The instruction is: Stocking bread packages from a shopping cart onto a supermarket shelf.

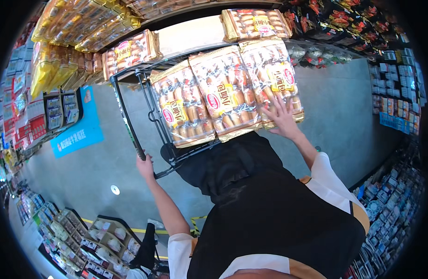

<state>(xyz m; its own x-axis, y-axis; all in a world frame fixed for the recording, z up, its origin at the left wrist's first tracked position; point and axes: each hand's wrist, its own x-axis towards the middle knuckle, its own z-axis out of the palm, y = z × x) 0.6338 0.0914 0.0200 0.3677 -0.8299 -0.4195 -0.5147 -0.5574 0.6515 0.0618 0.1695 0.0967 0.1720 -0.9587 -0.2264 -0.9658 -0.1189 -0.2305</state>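
My left hand (145,166) grips the corner of the black handle (128,120) of a metal-framed shopping cart (156,104). Three clear packs of small bread rolls lie side by side across the cart's top: a left pack (180,120), a middle pack (235,78) and a right pack (266,75). Each bears a yellow and red label. My right hand (283,118) rests with fingers spread on the near end of the right pack. Whatever is in the cart beneath the packs is hidden.
Behind the cart runs a shelf (189,36) bearing another bread pack (257,23) and a further pack (130,48). Yellow packs (77,24) are piled at upper left, black bags (339,22) at upper right. A person's dark-clad leg (145,247) shows among display racks at lower left.
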